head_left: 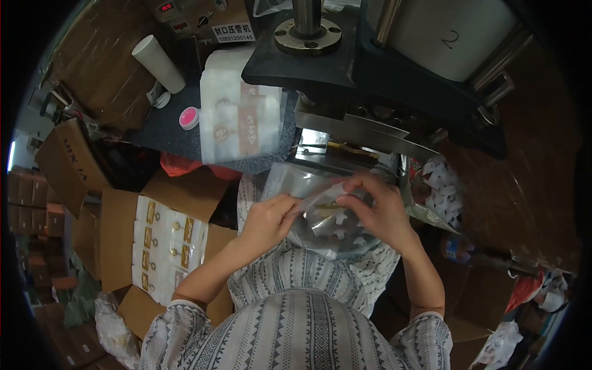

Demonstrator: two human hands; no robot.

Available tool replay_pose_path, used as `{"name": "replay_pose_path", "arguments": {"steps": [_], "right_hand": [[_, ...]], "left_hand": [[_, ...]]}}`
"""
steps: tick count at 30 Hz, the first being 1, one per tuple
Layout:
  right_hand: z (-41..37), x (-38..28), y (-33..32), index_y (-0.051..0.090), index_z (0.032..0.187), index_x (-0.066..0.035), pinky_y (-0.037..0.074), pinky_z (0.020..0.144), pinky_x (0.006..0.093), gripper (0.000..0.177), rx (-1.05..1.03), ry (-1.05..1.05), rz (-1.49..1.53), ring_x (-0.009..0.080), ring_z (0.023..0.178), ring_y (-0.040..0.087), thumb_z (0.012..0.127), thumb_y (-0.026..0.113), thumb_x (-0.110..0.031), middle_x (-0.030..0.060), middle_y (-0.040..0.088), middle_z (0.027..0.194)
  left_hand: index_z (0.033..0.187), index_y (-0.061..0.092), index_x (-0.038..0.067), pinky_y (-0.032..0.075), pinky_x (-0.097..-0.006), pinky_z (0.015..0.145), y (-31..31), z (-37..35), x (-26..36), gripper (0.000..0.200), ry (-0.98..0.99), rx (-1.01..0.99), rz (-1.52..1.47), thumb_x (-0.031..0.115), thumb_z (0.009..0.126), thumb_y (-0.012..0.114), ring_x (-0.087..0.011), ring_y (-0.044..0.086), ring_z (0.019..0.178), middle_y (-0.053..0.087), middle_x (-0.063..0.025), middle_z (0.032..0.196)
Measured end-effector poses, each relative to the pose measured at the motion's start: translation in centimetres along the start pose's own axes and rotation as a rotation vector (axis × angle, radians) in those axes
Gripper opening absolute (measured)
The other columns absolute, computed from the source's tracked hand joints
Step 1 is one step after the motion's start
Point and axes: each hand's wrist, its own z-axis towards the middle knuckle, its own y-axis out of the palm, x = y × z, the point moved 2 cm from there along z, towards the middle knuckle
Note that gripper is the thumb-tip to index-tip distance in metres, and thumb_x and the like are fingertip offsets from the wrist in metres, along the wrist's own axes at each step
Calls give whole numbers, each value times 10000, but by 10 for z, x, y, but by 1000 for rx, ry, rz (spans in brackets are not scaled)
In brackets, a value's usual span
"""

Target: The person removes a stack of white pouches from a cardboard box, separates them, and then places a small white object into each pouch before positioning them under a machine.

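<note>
Over my lap lies a transparent plastic bag (302, 237), or several in a layer, with pale shapes showing on or through it. My left hand (269, 217) is closed on the plastic edge at its left side. Thumb and fingers of my right hand (381, 209) pinch a raised strip of the same film, just under the press machine's front edge. Beyond my hands, a stack of printed white bags (243, 132) lies on the dark bench mat (172, 132). The exact layers between my fingers cannot be made out.
A black press machine (370, 61) with metal columns stands ahead. At left, an open cardboard box (117, 246) holds packed printed bags (166, 240). A white cup (158, 63) and a pink-topped round tub (189, 118) sit on the bench. White scraps (442, 188) fill a bag at right.
</note>
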Motion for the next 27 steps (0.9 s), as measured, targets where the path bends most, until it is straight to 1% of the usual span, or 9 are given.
{"name": "replay_pose_path", "arguments": {"steps": [4, 6, 10, 12, 13, 16, 18, 22, 27], "right_hand": [[-3, 17, -7, 583, 923, -35, 503, 782, 373, 194, 140, 190, 259, 307, 843, 645, 793, 703, -114, 90, 675, 986], [-11, 23, -19, 570, 1007, -42, 502, 807, 375, 236, 380, 130, -192, 315, 831, 646, 820, 677, -138, 107, 672, 975], [-27, 35, -55, 548, 1108, -59, 507, 805, 409, 328, 230, 316, -626, 317, 897, 634, 820, 666, -162, 133, 650, 1011], [-27, 53, -71, 557, 1134, -72, 504, 787, 449, 367, 421, 309, -1075, 328, 968, 604, 799, 666, -175, 173, 616, 1028], [-32, 68, -72, 557, 1134, -72, 504, 787, 449, 367, 418, 313, -1072, 328, 968, 604, 799, 666, -175, 173, 616, 1028], [-31, 94, -75, 592, 1019, -69, 486, 756, 474, 241, 375, 407, -1116, 378, 926, 582, 790, 638, -129, 167, 591, 1012], [-32, 87, -75, 584, 1002, -61, 492, 750, 470, 208, 329, 380, -1056, 387, 905, 596, 804, 610, -119, 179, 610, 1004], [-28, 81, -83, 573, 1010, -36, 495, 743, 476, 215, 249, 418, -912, 397, 871, 617, 808, 590, -108, 205, 632, 947], [-34, 80, -85, 606, 990, -36, 501, 712, 472, 183, 251, 545, -1017, 383, 862, 634, 819, 565, -86, 188, 656, 885]], "left_hand": [[960, 642, 3, 503, -293, 617, 27, 28, 2, 144, -117, -161, -234, 102, 861, 608, -217, 673, 760, 663, -132, 883], [1006, 627, -34, 508, -251, 634, 38, 48, -4, 238, -509, -337, -592, 180, 911, 586, -145, 671, 758, 664, -124, 867], [1038, 611, -61, 522, -232, 669, 58, 69, -14, 305, -652, -188, -972, 219, 918, 593, -130, 664, 769, 658, -116, 869], [1042, 622, -39, 502, -195, 606, 65, 68, -19, 350, -621, -195, -1090, 291, 931, 584, -144, 646, 831, 653, -54, 959], [1042, 622, -39, 502, -195, 606, 62, 64, -22, 350, -626, -197, -1089, 291, 931, 584, -144, 646, 831, 653, -54, 959], [1114, 570, -68, 523, -289, 780, 22, 61, -48, 381, -442, 67, -745, 261, 921, 587, -206, 651, 929, 643, -162, 1038], [1232, 502, -21, 446, -382, 929, -15, 54, -60, 447, -54, 529, 884, 233, 882, 617, -279, 541, 1150, 553, -206, 1218], [1297, 433, 12, 365, -443, 981, 4, 20, -83, 548, 18, 282, 816, 194, 827, 647, -343, 447, 1209, 471, -212, 1306], [1018, 605, 38, 461, -404, 720, -22, 8, -76, 226, -119, 316, 458, 75, 796, 630, -343, 574, 848, 584, -131, 932]]}}
